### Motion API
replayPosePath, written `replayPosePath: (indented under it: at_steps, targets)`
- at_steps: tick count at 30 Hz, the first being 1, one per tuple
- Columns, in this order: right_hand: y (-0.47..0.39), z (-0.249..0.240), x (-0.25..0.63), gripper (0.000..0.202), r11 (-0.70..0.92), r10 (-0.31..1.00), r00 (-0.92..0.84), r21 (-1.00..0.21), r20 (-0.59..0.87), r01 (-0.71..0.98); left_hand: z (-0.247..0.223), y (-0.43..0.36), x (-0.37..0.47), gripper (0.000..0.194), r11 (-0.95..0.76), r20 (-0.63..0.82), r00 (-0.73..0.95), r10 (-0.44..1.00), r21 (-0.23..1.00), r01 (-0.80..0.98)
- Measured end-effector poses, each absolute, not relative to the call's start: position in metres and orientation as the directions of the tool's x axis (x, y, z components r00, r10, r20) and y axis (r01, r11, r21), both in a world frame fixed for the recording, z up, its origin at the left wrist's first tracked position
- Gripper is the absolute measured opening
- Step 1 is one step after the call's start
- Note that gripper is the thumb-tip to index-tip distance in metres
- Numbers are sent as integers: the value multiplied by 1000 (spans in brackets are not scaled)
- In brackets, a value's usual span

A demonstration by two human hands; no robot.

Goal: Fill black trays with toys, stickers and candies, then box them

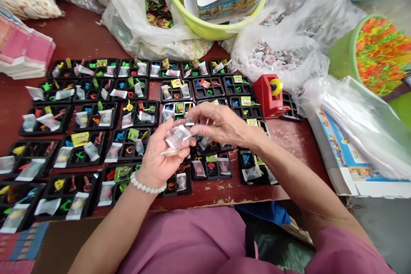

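Note:
My left hand (160,156), with a beaded bracelet (148,185) at the wrist, is turned palm up and holds several small clear packets (178,137). Just to the right, my right hand (221,124) has its thumb and fingers curled together at a small clear packet (190,122) by the edge of the pile. Below and around both hands lie rows of black compartment trays (212,171) with small coloured toys, wrapped packets and green or yellow sachets. The hands cover parts of the middle trays.
A red tape dispenser (268,98) stands right of the trays. Behind are a yellow-green basin (218,30) and plastic bags (279,51). A green basket (342,49) of orange and green pieces is at right, above printed cardboard (340,154). Pink cards (27,47) are stacked at left.

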State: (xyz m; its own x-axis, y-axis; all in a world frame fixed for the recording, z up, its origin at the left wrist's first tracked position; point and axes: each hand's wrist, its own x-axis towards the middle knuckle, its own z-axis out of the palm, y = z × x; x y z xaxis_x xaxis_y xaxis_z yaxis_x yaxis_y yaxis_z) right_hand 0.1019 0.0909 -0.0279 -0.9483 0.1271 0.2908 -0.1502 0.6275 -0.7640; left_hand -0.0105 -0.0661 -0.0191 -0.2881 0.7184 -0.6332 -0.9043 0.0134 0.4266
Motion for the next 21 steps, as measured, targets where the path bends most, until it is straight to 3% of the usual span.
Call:
replayPosePath:
  at_steps: [3,7,11,13,17,21]
  targets:
    - [71,-22,117,25,654,73,-952,-734,298,-180,-20,-60,1,42,17,-607,-248,756,396,-918]
    - [62,-26,132,13,604,219,-930,-790,295,-109,-24,-61,13,41,103,-603,-152,783,366,-925]
    - [64,-28,141,15,457,343,-924,-890,167,9,-25,-60,18,38,142,-633,-111,767,336,-931]
    - [64,-27,144,15,446,364,-914,-895,180,1,-24,-57,20,42,150,-648,-91,756,307,-940]
    - [61,-23,145,21,583,272,-916,-808,293,-85,-25,-50,23,44,92,-603,-78,794,245,-965]
    - [58,-20,145,13,714,154,-928,-688,339,-133,-28,-49,25,48,108,-579,-25,815,195,-975]
